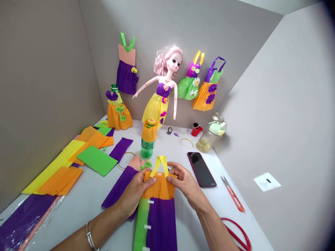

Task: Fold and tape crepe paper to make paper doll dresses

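A small paper dress (162, 223) hangs flat between my two hands, with an orange top, a purple panel, a green strip at its left edge and white tape pieces along the seam. A yellow strap (160, 164) forms a peaked loop at its top. My left hand (137, 186) pinches the orange top at its upper left corner. My right hand (183, 181) pinches the upper right corner near the strap's end. Under and behind my left hand lies a purple paper piece (117, 190) with a pink top.
A green bottle (148, 148) wrapped in orange paper stands ahead, before a doll (163, 89). Coloured paper sheets (96, 160) lie left. At right are a phone (201, 169), snips (232, 195), red-handled scissors (239, 232) and a lidded jar (209, 136). Paper dresses hang on the wall.
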`<action>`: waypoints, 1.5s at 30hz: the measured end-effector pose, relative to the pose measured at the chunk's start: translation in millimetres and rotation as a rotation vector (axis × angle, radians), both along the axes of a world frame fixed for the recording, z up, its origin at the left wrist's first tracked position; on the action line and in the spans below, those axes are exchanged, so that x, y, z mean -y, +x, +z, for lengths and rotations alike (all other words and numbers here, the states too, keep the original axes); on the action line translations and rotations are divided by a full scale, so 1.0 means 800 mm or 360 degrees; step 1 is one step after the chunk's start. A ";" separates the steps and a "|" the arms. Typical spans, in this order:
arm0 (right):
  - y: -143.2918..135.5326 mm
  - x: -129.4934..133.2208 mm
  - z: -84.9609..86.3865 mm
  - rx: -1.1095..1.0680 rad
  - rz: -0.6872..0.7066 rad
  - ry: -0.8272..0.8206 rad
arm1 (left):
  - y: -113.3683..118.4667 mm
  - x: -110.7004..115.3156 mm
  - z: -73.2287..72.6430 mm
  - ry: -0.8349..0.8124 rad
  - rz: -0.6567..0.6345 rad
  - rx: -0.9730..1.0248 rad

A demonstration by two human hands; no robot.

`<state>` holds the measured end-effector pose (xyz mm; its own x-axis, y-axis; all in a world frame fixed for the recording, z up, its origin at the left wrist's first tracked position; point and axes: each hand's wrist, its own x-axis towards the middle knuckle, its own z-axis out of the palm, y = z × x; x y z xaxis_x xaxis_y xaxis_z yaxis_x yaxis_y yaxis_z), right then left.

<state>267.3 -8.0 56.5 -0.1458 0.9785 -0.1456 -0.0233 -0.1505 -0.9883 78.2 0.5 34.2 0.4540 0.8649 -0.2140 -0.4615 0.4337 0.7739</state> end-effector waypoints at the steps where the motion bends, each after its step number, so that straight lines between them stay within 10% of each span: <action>1: 0.000 0.000 -0.001 -0.0022 0.0003 0.0001 | 0.000 0.000 0.001 -0.0004 -0.0006 0.0002; 45: 0.017 0.004 0.021 0.0152 -0.0068 0.0079 | -0.007 -0.012 -0.017 0.0301 0.0094 -0.0368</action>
<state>280.6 -11.5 73.7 -0.0913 0.9900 -0.1078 0.0663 -0.1020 -0.9926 72.3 9.7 20.6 0.3597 0.9228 -0.1381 -0.2841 0.2493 0.9258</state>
